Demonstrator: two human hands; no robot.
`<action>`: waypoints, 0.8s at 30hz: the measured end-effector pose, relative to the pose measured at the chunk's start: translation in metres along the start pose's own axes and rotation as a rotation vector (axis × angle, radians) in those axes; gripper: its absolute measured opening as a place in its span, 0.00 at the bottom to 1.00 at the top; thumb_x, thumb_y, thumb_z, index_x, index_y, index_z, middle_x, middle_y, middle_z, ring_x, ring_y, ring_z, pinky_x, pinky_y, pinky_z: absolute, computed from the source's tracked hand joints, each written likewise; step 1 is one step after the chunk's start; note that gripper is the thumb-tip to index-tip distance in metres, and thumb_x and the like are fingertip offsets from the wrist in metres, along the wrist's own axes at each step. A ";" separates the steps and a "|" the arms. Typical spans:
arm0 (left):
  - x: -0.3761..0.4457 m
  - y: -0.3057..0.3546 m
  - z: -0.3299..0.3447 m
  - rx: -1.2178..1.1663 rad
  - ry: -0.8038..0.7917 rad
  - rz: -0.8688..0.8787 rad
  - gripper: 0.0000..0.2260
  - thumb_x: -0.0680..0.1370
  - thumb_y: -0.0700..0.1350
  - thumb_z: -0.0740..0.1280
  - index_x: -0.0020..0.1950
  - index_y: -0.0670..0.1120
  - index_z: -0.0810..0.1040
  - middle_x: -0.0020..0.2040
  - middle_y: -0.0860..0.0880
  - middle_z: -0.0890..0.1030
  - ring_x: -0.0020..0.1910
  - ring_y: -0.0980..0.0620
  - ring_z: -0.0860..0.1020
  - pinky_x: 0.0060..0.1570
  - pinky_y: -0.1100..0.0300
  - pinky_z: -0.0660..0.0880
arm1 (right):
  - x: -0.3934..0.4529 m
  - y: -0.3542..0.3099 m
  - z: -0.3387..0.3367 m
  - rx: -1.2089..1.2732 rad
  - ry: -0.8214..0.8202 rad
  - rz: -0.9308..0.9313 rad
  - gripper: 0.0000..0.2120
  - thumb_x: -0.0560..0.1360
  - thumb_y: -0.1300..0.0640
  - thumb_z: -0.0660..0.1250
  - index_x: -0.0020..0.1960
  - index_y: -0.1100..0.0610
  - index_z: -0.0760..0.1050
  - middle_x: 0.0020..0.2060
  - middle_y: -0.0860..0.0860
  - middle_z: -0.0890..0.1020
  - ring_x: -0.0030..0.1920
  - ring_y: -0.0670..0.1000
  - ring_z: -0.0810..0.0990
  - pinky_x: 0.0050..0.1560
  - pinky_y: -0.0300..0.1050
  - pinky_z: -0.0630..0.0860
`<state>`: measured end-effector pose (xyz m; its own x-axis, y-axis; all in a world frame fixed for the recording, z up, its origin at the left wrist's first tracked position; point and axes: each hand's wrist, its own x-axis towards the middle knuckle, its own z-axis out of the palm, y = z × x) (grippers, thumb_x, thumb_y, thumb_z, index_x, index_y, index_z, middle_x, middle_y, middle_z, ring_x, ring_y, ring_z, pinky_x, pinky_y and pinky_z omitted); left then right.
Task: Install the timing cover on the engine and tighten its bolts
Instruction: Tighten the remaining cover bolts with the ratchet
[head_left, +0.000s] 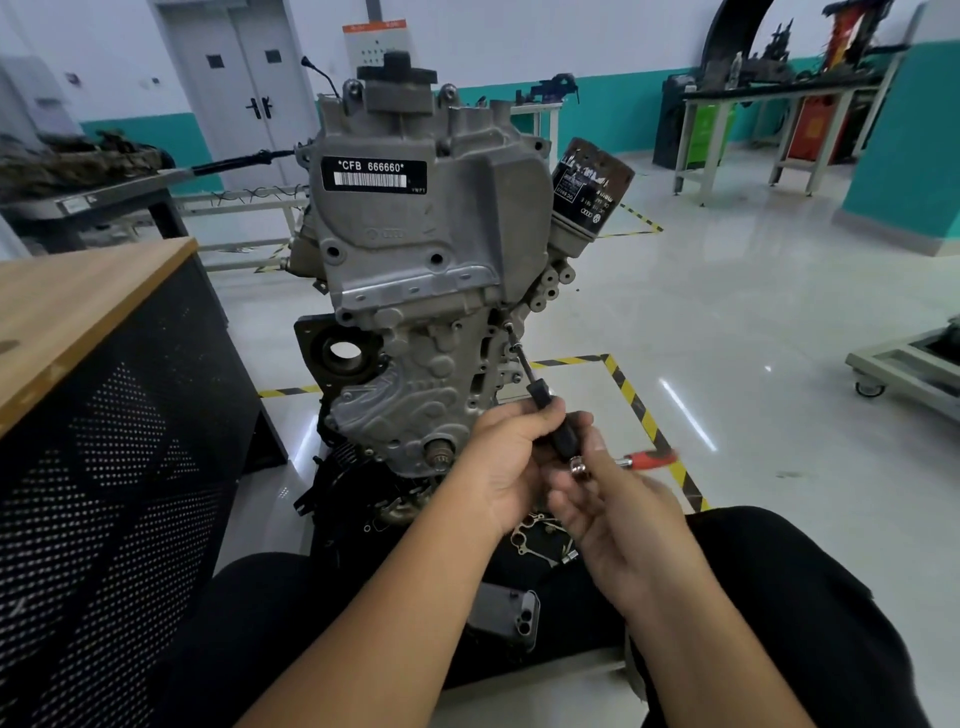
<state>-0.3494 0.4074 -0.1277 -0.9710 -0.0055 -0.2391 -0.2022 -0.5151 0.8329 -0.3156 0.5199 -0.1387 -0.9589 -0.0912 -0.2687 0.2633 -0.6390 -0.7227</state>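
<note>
A grey engine (415, 218) stands upright on the floor in front of me. The silver timing cover (410, 400) lies against its lower front face. A black-handled driver (540, 400) runs up and left from my hands, its tip on a bolt (509, 327) at the cover's upper right edge. My left hand (514, 467) grips the driver's handle. My right hand (623, 525) is just behind it, fingers curled at the handle's rear end beside a small metal socket (579, 469). A red-handled ratchet (652, 460) shows blurred behind the right hand.
A wood-topped cabinet with perforated black sides (98, 415) stands close on the left. A grey phone (506, 616) rests on my lap. A gasket and small parts (535, 535) lie below the engine. An oil filter (589, 182) juts from the engine's right. Workbenches (769, 109) stand far back.
</note>
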 end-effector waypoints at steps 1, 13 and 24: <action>0.000 -0.001 0.001 0.002 0.015 -0.006 0.09 0.80 0.41 0.69 0.56 0.37 0.79 0.43 0.42 0.86 0.37 0.45 0.83 0.33 0.55 0.81 | 0.001 0.002 -0.002 -0.170 0.032 -0.107 0.07 0.78 0.58 0.73 0.51 0.61 0.80 0.35 0.56 0.85 0.32 0.52 0.85 0.33 0.46 0.83; -0.001 0.001 0.009 -0.027 0.021 0.047 0.05 0.82 0.36 0.66 0.54 0.36 0.80 0.45 0.38 0.84 0.37 0.45 0.84 0.27 0.58 0.77 | 0.002 -0.002 -0.007 -0.394 0.120 -0.354 0.05 0.78 0.57 0.74 0.50 0.56 0.80 0.33 0.53 0.85 0.32 0.53 0.86 0.35 0.52 0.85; -0.001 0.000 0.009 -0.060 -0.025 0.067 0.11 0.81 0.34 0.66 0.62 0.32 0.77 0.48 0.37 0.84 0.39 0.45 0.84 0.33 0.56 0.81 | 0.010 -0.007 -0.015 -0.434 0.106 -0.379 0.08 0.77 0.55 0.75 0.43 0.59 0.82 0.31 0.57 0.84 0.29 0.55 0.85 0.32 0.51 0.83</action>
<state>-0.3490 0.4152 -0.1232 -0.9852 -0.0204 -0.1703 -0.1293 -0.5644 0.8153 -0.3256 0.5346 -0.1462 -0.9847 0.1738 0.0130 -0.0550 -0.2388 -0.9695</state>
